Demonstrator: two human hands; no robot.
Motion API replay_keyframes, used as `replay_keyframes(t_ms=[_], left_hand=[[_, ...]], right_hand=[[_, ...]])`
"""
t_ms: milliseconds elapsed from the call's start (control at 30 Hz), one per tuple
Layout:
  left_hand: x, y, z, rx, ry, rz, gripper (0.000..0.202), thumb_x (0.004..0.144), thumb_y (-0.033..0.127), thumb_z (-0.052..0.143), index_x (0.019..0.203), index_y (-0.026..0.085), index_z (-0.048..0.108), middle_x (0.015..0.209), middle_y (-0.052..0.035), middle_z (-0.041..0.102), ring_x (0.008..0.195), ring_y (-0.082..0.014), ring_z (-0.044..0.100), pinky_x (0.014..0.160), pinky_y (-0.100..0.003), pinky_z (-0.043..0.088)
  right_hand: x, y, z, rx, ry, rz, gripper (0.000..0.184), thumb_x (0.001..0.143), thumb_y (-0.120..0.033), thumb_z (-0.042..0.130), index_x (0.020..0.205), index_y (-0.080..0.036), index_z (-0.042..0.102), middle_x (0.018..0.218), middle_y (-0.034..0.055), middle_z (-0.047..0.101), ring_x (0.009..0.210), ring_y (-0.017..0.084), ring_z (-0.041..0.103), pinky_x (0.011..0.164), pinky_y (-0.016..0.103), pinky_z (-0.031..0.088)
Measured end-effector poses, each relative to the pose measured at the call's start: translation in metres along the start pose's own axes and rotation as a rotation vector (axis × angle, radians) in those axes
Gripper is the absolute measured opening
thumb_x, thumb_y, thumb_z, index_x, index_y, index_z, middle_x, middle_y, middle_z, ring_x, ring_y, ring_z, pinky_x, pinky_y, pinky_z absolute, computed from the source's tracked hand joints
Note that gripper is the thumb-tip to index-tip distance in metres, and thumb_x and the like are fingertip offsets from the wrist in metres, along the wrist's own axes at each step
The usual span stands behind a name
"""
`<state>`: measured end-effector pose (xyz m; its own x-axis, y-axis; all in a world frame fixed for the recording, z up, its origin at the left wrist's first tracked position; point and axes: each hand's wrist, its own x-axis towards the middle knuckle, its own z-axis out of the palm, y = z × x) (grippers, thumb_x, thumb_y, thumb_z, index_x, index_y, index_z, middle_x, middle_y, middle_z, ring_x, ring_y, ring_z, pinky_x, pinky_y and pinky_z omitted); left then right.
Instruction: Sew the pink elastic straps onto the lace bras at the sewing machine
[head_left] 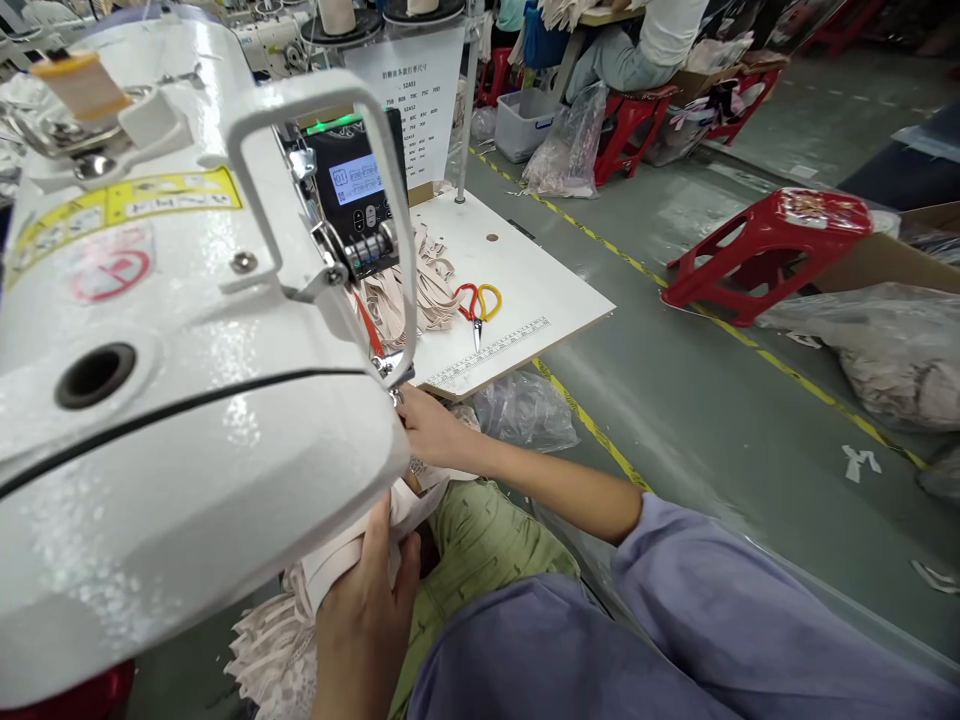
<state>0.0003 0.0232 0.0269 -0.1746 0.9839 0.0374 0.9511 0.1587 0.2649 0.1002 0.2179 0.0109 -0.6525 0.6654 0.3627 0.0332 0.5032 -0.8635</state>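
Observation:
A white sewing machine (225,480) fills the left side of the view. My left hand (367,590) is below its head, holding a pale beige garment piece (337,565), with the index finger along the cloth and the thumb to the side. Further on, my right hand (431,430) reaches in by the needle end of the machine. Its fingertips are hidden behind the machine head, so what they grip cannot be seen. Lacy, ruffled beige fabric (277,650) hangs beneath my left hand.
On the white table (525,270) lie scissors (478,312) with red and yellow handles and a pile of beige strips (424,285). A control panel (356,185) is lit behind the machine. A red stool (772,250) stands on the floor. A seated person (637,50) is further back.

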Motion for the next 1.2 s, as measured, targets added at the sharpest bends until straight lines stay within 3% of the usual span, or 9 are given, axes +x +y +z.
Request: replay_keyframes(t_ms=[167, 300, 467, 633, 767, 933, 1200], left_hand=[[-0.002, -0.008, 0.000, -0.030, 0.077, 0.066, 0.063, 0.093, 0.039, 0.054, 0.152, 0.027, 0.036, 0.107, -0.0119, 0.075, 0.066, -0.0248, 0.071, 0.048, -0.026, 0.039], [-0.004, -0.011, -0.004, -0.003, 0.093, 0.074, 0.064, 0.093, 0.037, 0.056, 0.153, 0.026, 0.035, 0.096, -0.0099, 0.077, 0.064, -0.0235, 0.070, 0.048, -0.026, 0.041], [-0.005, -0.009, -0.012, 0.108, -0.010, 0.070, 0.054, 0.097, 0.035, 0.051, 0.149, 0.024, 0.040, 0.084, -0.0040, 0.077, 0.046, -0.0157, 0.064, 0.039, -0.023, 0.035], [-0.002, -0.007, -0.015, 0.126, 0.108, 0.109, 0.051, 0.098, 0.037, 0.049, 0.146, 0.021, 0.042, 0.103, -0.0067, 0.076, 0.075, -0.0211, 0.074, 0.049, -0.024, 0.048], [0.000, -0.005, -0.013, 0.119, 0.144, 0.136, 0.051, 0.098, 0.040, 0.048, 0.144, 0.020, 0.045, 0.105, -0.0085, 0.076, 0.073, -0.0228, 0.075, 0.047, -0.026, 0.049], [0.003, -0.006, -0.010, 0.110, 0.156, 0.175, 0.054, 0.097, 0.037, 0.051, 0.147, 0.019, 0.043, 0.121, -0.0136, 0.071, 0.092, -0.0268, 0.074, 0.058, -0.028, 0.054], [0.007, -0.001, -0.009, 0.091, 0.180, 0.193, 0.055, 0.095, 0.035, 0.054, 0.147, 0.020, 0.044, 0.114, -0.0135, 0.073, 0.092, -0.0276, 0.073, 0.064, -0.030, 0.055]], right_hand=[[-0.001, -0.001, 0.000, 0.050, 0.037, 0.001, 0.007, 0.084, -0.014, 0.059, 0.089, -0.019, 0.059, 0.107, 0.0049, 0.060, 0.098, 0.019, 0.055, 0.089, 0.031, 0.046], [-0.006, 0.001, 0.000, 0.127, 0.109, 0.004, 0.010, 0.089, -0.024, 0.062, 0.095, -0.017, 0.062, 0.109, 0.0049, 0.058, 0.083, 0.014, 0.054, 0.075, 0.026, 0.046], [-0.016, 0.003, 0.000, 0.203, 0.249, 0.038, 0.018, 0.095, -0.035, 0.059, 0.100, -0.018, 0.061, 0.110, 0.0051, 0.057, 0.076, 0.010, 0.051, 0.070, 0.025, 0.045], [-0.022, 0.001, -0.002, 0.219, 0.215, 0.050, 0.021, 0.096, -0.039, 0.058, 0.100, -0.018, 0.061, 0.110, 0.0065, 0.059, 0.078, 0.012, 0.053, 0.070, 0.026, 0.046], [-0.024, 0.000, -0.001, 0.221, 0.202, 0.051, 0.022, 0.096, -0.039, 0.057, 0.100, -0.018, 0.062, 0.111, 0.0071, 0.058, 0.079, 0.012, 0.054, 0.069, 0.027, 0.045], [-0.027, 0.001, 0.000, 0.229, 0.189, 0.077, 0.020, 0.096, -0.037, 0.056, 0.101, -0.018, 0.062, 0.110, 0.0070, 0.058, 0.085, 0.013, 0.056, 0.074, 0.027, 0.047], [-0.032, -0.003, -0.002, 0.228, 0.168, 0.120, 0.019, 0.096, -0.035, 0.056, 0.102, -0.019, 0.063, 0.109, 0.0060, 0.059, 0.086, 0.013, 0.055, 0.073, 0.026, 0.046]])
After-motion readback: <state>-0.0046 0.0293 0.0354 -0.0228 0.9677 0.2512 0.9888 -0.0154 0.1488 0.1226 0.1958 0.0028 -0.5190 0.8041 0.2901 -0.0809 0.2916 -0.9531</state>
